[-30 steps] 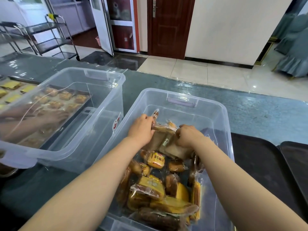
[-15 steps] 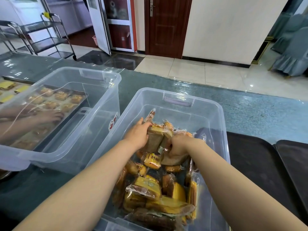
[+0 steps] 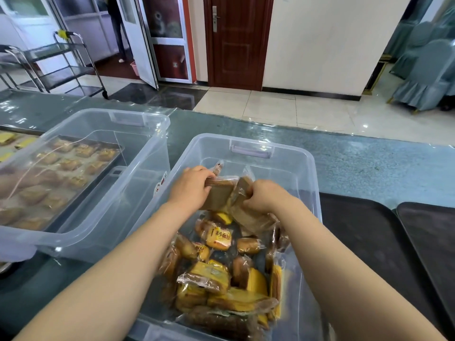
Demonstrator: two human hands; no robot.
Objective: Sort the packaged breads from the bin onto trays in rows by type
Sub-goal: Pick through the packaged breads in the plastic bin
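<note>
A clear plastic bin in front of me holds several wrapped breads, yellow and brown. My left hand grips a packaged brown bread slice above the pile. My right hand grips another packaged brown slice right beside it, the two packs touching. Two dark trays lie bare to the right of the bin.
A second clear bin stands to the left with no bread inside. Behind and through it shows a metal tray lined with rows of wrapped breads. A steel cart stands on the floor beyond the grey-green table.
Both hands have lifted slightly with the brown packs and drawn a little apart; the view has tipped a bit.
</note>
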